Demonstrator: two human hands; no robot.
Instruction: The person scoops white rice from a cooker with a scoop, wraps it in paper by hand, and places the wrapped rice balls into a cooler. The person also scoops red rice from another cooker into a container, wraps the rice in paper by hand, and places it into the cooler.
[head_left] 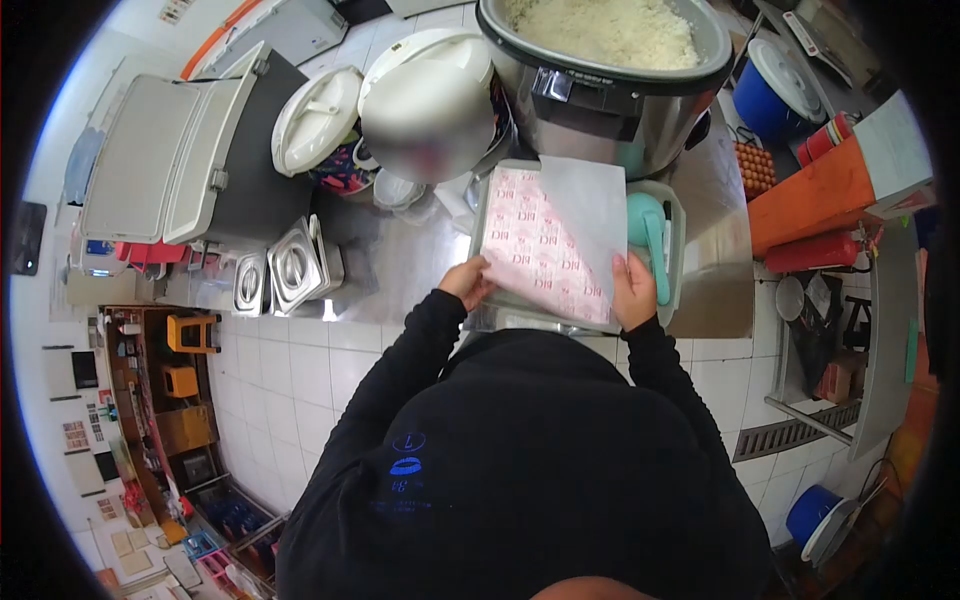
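The left hand (466,283) and right hand (635,292) pinch rectangular, red-printed white paper (540,238) by opposite edges. Likely light, limp and easily creased, it suits gentle two-sided holds.

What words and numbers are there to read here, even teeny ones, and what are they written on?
Red print on the paper: it looks like "BICI", over and over, but it is blurry, so I'm not sure.
Blue print on the black top: too blurred to read.
Small marks on the front of the rice cooker: too small to read.
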